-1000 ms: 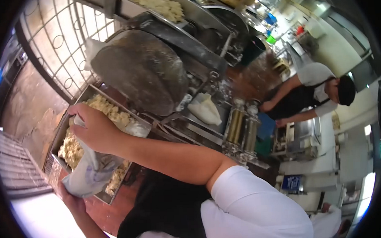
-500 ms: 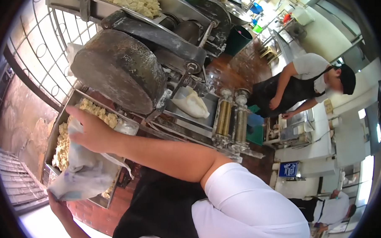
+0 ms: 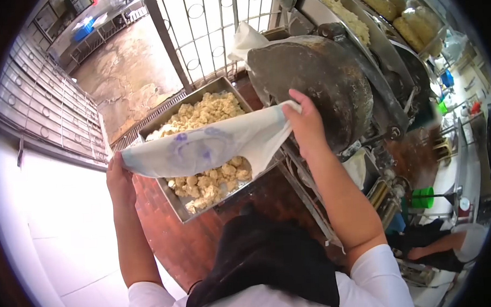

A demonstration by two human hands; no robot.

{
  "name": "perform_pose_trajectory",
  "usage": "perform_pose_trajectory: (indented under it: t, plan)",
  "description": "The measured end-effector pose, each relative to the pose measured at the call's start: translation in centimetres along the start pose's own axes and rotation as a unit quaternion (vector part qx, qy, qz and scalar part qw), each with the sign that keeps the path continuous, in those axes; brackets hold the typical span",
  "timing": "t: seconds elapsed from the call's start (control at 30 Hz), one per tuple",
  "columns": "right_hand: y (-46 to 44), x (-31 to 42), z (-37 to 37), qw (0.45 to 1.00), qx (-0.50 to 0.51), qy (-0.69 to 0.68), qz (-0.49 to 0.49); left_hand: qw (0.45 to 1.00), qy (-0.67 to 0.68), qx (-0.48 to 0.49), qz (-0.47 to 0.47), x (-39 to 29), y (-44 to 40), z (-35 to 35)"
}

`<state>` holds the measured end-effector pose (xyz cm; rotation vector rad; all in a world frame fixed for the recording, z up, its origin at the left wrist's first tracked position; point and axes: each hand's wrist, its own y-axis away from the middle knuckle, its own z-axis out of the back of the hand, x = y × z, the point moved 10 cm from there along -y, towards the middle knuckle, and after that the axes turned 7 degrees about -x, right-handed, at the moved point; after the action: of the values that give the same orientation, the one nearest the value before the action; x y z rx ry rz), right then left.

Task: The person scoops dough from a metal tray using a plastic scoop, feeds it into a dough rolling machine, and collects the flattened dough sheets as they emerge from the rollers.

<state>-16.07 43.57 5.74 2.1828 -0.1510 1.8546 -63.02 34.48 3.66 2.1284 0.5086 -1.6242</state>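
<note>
A white cloth (image 3: 213,146) with a faded purple print is stretched between my two hands, above a metal tray (image 3: 181,214). Pale, crumbly dough lumps (image 3: 203,113) fill much of the tray, showing on both sides of the cloth. My left hand (image 3: 120,182) grips the cloth's left end, past the tray's left side. At the other end, my right hand (image 3: 308,127) pinches a corner, close to the round face of a machine. The cloth hides the middle of the tray.
The machine's large dark drum (image 3: 313,91) stands right of the tray, with more dough (image 3: 346,14) in a metal trough above it. A barred gate (image 3: 208,25) is behind, and a white wall (image 3: 70,241) at left. Another person's arm (image 3: 438,244) shows at lower right.
The view has turned left toward the tray. The cloth, bunched and hanging before, is now spread taut across the tray. My right hand, fingers outstretched earlier, has moved right with its end.
</note>
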Motion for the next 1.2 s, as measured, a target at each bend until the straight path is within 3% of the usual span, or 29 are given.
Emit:
perform_pose_trajectory:
  t: [0.1,0.2,0.23,0.3,0.4,0.47,0.53,0.57,0.67,0.7,0.8,0.83,0.97,1.03,1.07,1.1,1.13,1.17,1.2]
  plan:
    - [1.2,-1.2,-1.0,0.938,0.074,0.290,0.173,0.999,-0.023,-0.017,-0.044,-1.9,0.6,-1.1]
    - [2.3,-3.3,0.6,0.908,0.049,0.390,0.148,0.984,-0.122,-0.065,-0.110,-4.6,1.3,-0.9]
    - [2.0,-4.1,1.7,0.919,0.031,0.358,0.164,0.977,-0.149,-0.065,-0.141,-5.2,1.3,-0.6]
    - [2.7,-4.5,2.1,0.903,0.033,0.415,0.103,0.953,-0.210,-0.079,-0.204,-7.4,2.3,-1.5]
    - [4.2,-5.1,2.6,0.896,0.038,0.433,0.089,0.843,-0.274,-0.108,-0.450,-13.1,6.5,-5.7]
    - [6.1,-4.8,2.5,0.884,0.066,0.440,0.145,0.885,-0.189,-0.084,-0.416,-14.2,7.4,-7.1]
    - [9.2,-3.9,2.3,0.851,0.113,0.456,0.235,0.914,-0.141,0.020,-0.379,-13.5,6.2,-6.0]
    - [10.3,-3.7,2.4,0.859,0.123,0.461,0.187,0.907,-0.125,-0.051,-0.398,-14.1,6.5,-5.6]
    - [13.4,-4.7,3.2,0.827,0.234,0.465,0.210,0.894,-0.175,-0.065,-0.408,-15.2,6.6,-6.6]
    - [14.0,-4.3,3.4,0.827,0.228,0.457,0.234,0.907,-0.153,-0.050,-0.390,-15.3,6.7,-7.5]
    - [15.7,-1.3,3.2,0.885,0.198,0.342,0.246,0.937,-0.079,-0.076,-0.332,-15.5,7.0,-8.2]
    - [16.4,0.6,2.7,0.912,0.159,0.309,0.220,0.940,-0.058,-0.073,-0.329,-15.9,7.3,-8.4]
    - [17.5,-3.4,0.2,0.882,0.273,0.359,0.139,0.926,-0.115,-0.040,-0.358,-18.3,7.8,-10.6]
    - [16.2,-5.5,3.2,0.905,0.261,0.337,0.010,0.923,-0.169,-0.104,-0.330,-18.3,5.3,-8.0]
    - [16.1,-4.3,5.0,0.912,0.258,0.318,0.017,0.911,-0.212,-0.122,-0.332,-18.8,5.2,-7.9]
    - [16.5,-2.9,7.3,0.919,0.257,0.300,0.022,0.936,-0.208,-0.088,-0.271,-17.2,2.6,-5.6]
    - [17.2,-1.8,9.6,0.924,0.256,0.281,0.027,0.917,-0.239,-0.135,-0.290,-17.1,4.2,-6.5]
    - [17.6,-1.3,12.3,0.950,0.221,0.219,-0.007,0.947,-0.221,-0.102,-0.208,-14.8,4.8,-7.3]
    - [18.0,-0.8,14.7,0.958,0.194,0.206,-0.044,0.926,-0.287,-0.079,-0.230,-13.5,4.4,-6.8]
